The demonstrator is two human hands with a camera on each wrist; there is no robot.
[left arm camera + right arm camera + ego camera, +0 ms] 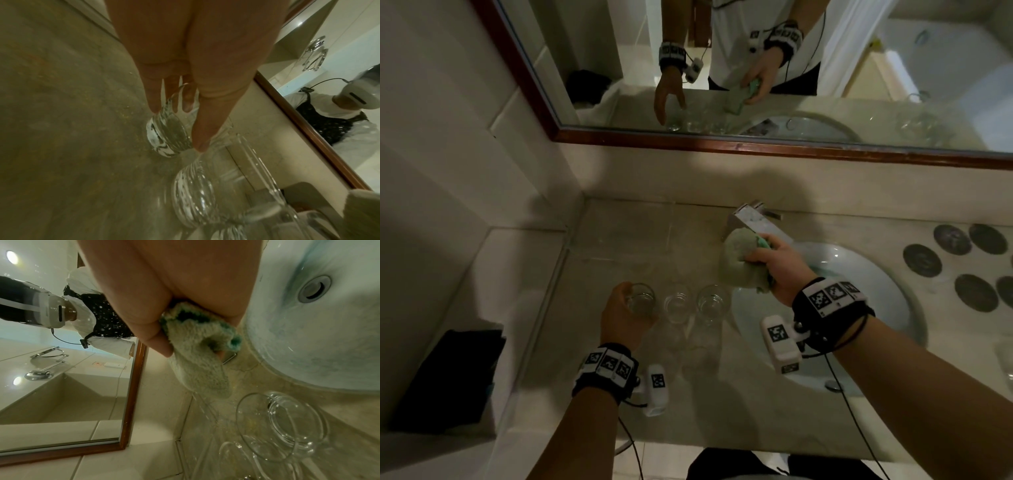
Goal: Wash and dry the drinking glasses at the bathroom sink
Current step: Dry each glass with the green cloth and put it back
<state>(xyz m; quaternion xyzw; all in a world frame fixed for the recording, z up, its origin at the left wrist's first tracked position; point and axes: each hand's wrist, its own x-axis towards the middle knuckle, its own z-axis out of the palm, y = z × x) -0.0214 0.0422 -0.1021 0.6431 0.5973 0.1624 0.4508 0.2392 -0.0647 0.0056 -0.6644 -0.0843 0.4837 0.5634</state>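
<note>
Three clear drinking glasses stand in a row on the stone counter left of the sink (887,294). My left hand (628,303) is curled round the leftmost glass (642,301), which stands on the counter; in the left wrist view the fingers and thumb of the left hand (176,128) bracket this glass (166,139). The middle glass (677,306) and the right glass (711,303) stand free. My right hand (768,262) grips a bunched pale green cloth (739,265) above the sink's left rim, just in front of the faucet (751,219). In the right wrist view the cloth (201,363) hangs from the fist.
Several dark round coasters (923,262) lie on the counter right of the sink. A black object (448,377) sits on the lower ledge at the left. A wood-framed mirror (756,145) runs along the back wall. The sink drain (314,288) is open.
</note>
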